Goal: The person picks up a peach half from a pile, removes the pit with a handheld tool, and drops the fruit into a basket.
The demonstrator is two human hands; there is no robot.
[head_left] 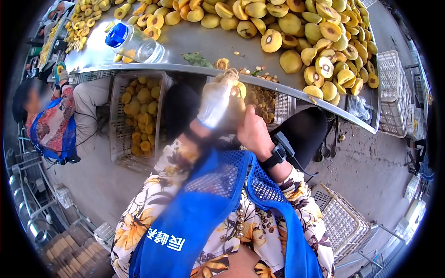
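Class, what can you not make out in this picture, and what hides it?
All in the head view:
- Anything inside the right hand: hidden by its fingers.
- The full outline of the fruit in the gloved left hand: glove and blur.
- The far side of the crate beyond the hands: hidden under the table.
- The pile's far end: cut off by the top edge.

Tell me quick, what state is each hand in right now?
Left hand: gloved, closed on a yellow fruit.
Right hand: curled closed; whether it grips anything can't be told.
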